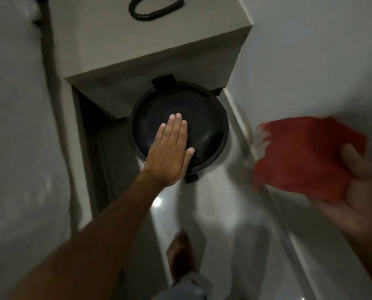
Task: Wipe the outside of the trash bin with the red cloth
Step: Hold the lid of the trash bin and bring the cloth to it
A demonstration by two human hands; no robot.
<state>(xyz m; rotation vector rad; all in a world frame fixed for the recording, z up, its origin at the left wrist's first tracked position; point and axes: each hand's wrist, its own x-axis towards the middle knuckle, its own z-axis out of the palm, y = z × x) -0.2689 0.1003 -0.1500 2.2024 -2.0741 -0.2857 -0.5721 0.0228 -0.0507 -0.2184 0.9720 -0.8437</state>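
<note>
A round black trash bin [206,118] with a closed lid stands on the floor, half under a grey cabinet. My left hand [172,152] lies flat over its lid, fingers straight and together, holding nothing. To the right of the bin, my right hand [358,191] grips the red cloth [299,156] in the air near the white wall. The cloth and that hand are blurred. The cloth is apart from the bin.
The grey cabinet [137,50] overhangs the bin's back, with a coiled black cord [150,9] on top. White walls close in on both sides. A glossy white floor [224,213] runs toward me, where my bare foot [180,254] stands.
</note>
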